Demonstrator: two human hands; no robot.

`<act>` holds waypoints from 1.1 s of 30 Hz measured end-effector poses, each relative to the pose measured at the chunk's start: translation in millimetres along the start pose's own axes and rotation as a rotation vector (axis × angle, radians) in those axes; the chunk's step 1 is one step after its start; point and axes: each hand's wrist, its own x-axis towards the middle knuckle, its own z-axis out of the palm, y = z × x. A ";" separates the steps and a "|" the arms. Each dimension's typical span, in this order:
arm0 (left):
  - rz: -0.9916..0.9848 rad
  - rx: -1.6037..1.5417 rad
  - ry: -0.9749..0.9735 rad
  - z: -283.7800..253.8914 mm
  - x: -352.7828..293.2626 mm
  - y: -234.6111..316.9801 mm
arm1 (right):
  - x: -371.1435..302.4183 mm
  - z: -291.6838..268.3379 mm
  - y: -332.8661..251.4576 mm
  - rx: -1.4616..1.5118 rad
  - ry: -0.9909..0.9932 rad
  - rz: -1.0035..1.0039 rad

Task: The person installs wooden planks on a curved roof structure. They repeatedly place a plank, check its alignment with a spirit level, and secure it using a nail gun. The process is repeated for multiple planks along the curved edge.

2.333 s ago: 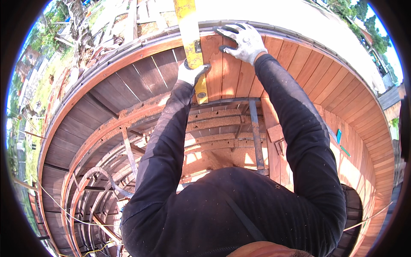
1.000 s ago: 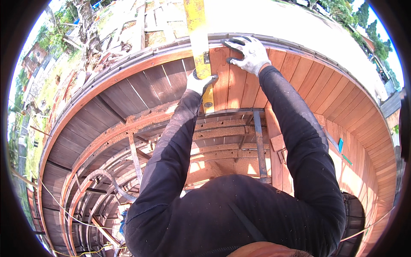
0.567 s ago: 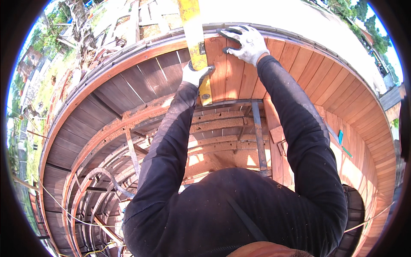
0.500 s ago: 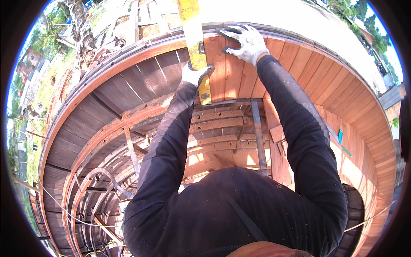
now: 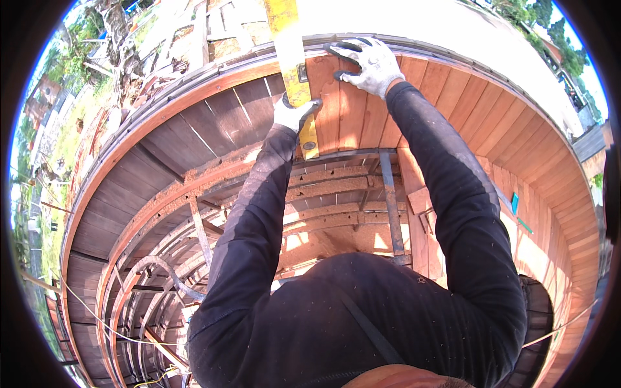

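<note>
**Gloved hand steadies a yellow level across the plank rim**

The yellow spirit level (image 5: 297,84) lies where dark boards meet reddish ones, its far end reaching out past the curved rim (image 5: 249,72) that passes beneath it. On its lower half, the left hand (image 5: 294,115) is closed around it, thumb over the right edge; the other fingers are mostly hidden. Just right of the level, apart from it, the right hand (image 5: 374,68) is spread wide near the rim, holding nothing visible; whether it presses down I can't tell.

Reddish planks (image 5: 330,107) run on to the level's right, dark planks (image 5: 213,123) to its left, narrow bright gaps showing between some. Below and right of the level stands a dark post (image 5: 391,204).

To keep the level true, I'd judge, let its edge seat fully, grip it lightly enough not to twist it, and keep the thumb clear of its vials.
</note>
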 end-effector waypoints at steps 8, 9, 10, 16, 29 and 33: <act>0.039 -0.001 0.000 -4.2 13.5 -11.7 | 4.3 -15.3 2.9 0.084 -0.042 -0.038; 0.105 0.018 0.049 -8.7 20.3 -15.4 | 9.4 -22.4 3.9 0.114 -0.056 -0.058; 0.123 0.035 0.045 -11.4 25.3 -16.8 | 10.4 -20.9 4.9 0.131 -0.072 -0.068; 0.089 0.097 0.085 -15.7 41.3 -16.6 | 10.7 -17.8 10.0 0.212 0.029 -0.044; 0.034 0.069 0.081 -14.9 18.5 -25.6 | -5.8 -17.3 4.1 0.211 -0.079 -0.013; 0.054 0.083 0.105 -11.7 16.5 -20.9 | -2.8 -21.2 3.3 0.200 -0.124 -0.002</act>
